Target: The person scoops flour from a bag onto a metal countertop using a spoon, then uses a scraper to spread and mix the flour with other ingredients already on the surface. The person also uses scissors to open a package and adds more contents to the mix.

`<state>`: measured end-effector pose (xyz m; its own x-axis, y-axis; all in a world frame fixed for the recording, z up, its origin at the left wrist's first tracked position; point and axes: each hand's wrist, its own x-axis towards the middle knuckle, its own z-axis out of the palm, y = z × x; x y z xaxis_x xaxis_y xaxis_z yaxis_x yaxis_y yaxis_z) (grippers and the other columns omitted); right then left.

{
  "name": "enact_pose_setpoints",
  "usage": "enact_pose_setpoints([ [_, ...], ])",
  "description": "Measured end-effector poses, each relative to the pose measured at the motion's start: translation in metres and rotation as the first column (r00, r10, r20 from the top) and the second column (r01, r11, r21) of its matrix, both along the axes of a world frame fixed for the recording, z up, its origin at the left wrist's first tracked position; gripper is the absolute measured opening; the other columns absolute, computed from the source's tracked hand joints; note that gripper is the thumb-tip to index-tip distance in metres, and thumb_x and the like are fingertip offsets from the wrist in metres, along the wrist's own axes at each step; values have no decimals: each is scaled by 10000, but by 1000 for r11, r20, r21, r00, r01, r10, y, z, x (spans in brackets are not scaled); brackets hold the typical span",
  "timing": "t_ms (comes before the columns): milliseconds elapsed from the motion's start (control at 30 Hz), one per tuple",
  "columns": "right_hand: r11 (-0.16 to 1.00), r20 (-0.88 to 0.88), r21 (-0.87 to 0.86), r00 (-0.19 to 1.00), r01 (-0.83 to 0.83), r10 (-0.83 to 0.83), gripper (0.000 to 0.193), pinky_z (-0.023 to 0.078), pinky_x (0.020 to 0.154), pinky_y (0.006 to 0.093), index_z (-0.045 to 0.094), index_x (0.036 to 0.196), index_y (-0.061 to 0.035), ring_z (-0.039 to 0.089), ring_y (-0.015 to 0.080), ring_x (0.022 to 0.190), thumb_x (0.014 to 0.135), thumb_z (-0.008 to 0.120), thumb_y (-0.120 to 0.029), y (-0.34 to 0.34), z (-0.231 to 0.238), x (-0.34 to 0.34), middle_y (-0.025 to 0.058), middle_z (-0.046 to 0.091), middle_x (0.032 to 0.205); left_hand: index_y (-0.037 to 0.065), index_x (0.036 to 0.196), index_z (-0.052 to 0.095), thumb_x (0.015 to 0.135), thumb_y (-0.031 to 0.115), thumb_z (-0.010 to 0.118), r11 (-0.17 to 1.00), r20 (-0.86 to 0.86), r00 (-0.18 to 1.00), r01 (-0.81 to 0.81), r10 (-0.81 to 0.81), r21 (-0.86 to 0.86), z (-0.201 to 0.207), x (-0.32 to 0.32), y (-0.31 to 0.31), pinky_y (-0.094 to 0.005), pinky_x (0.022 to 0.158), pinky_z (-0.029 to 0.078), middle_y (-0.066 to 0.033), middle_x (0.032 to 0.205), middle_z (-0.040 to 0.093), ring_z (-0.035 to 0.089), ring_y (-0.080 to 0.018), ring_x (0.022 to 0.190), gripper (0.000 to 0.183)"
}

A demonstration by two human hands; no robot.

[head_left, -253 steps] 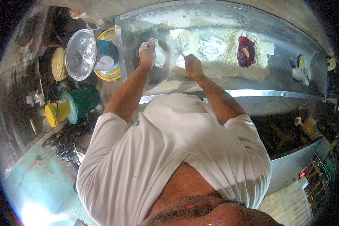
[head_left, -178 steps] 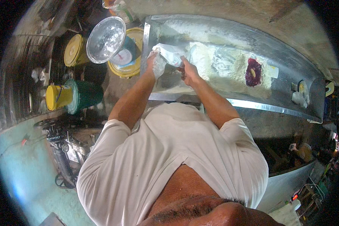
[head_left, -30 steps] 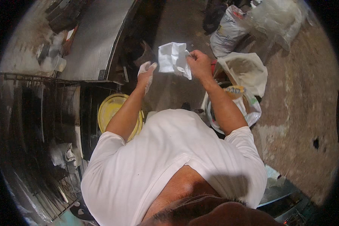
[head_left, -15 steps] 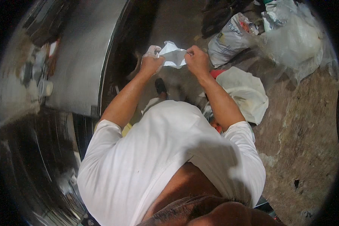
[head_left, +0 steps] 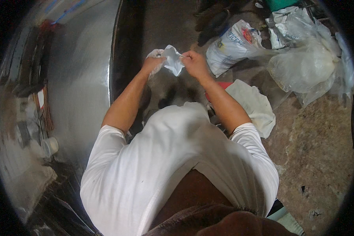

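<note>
A small, crumpled white piece (head_left: 172, 59) is stretched out between my hands in front of me; whether it is paper or thin plastic I cannot tell. My left hand (head_left: 154, 65) pinches its left edge, the thumb lying on top. Thin clear plastic (head_left: 157, 53) covers the fingers of that hand, and whether it is a glove or a loose bag does not show. On the right edge, the fingertips of my right hand (head_left: 195, 65) are closed. The piece gapes slightly in the middle, with folds running down it.
To the left runs a long metal table (head_left: 80, 67) with a white tub (head_left: 50, 146) near its end. A printed white sack (head_left: 233, 47) and a large clear plastic bag (head_left: 306, 70) lie ahead right. Cream cloth (head_left: 255, 106) rests nearer, beside my right forearm.
Both hands have come closer together, the right one moving left and slightly down. The white piece is now narrower and more upright between them. My view has also shifted.
</note>
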<state>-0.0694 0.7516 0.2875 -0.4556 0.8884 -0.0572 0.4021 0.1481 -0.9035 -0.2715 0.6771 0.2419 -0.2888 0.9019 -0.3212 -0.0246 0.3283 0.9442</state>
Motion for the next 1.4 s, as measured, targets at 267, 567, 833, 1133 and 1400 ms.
enact_pose_setpoints([
  [267, 974, 104, 133, 975, 183, -197, 252, 531, 784, 380, 716, 1000, -55, 686, 321, 876, 809, 605, -177, 107, -41, 22, 187, 706, 913, 8, 1385, 480, 878, 260, 728, 1000, 103, 995, 4, -3, -1, -13, 6, 79, -316, 924, 468, -101, 1204, 644, 606, -197, 1065, 618],
  [567, 986, 87, 97, 986, 136, -145, 212, 541, 740, 405, 703, 970, -40, 697, 343, 822, 814, 636, -168, 229, -27, 42, 184, 714, 885, -8, 1402, 438, 834, 325, 787, 999, -100, 995, 1, 4, 48, -9, 32, 197, -335, 887, 492, -109, 1178, 651, 622, -191, 1009, 745],
  [833, 992, 47, 20, 991, 126, -127, 205, 546, 739, 380, 712, 946, -31, 715, 289, 808, 783, 660, -145, 294, -34, 31, 164, 727, 859, 33, 1255, 526, 728, 267, 779, 964, -637, 750, 5, -179, -265, 12, 58, 281, -445, 882, 520, -240, 1095, 677, 653, -392, 1039, 629],
  [1133, 999, -5, -30, 999, 44, -44, 235, 544, 745, 345, 700, 989, -9, 711, 240, 802, 781, 661, -112, 313, -38, 17, 162, 733, 898, 64, 1247, 585, 706, 253, 740, 935, -686, 687, -29, -239, -355, 14, 29, 296, -418, 926, 501, -214, 1125, 682, 651, -370, 1067, 594],
  [1400, 995, 1, 98, 1000, -28, 28, 233, 549, 706, 377, 688, 1000, -22, 709, 257, 757, 790, 657, -116, 297, 7, -17, 161, 724, 842, 72, 1204, 638, 695, 291, 745, 954, -513, 849, -40, -124, -297, 2, -7, 280, -390, 917, 499, -186, 1140, 683, 648, -342, 1079, 564],
])
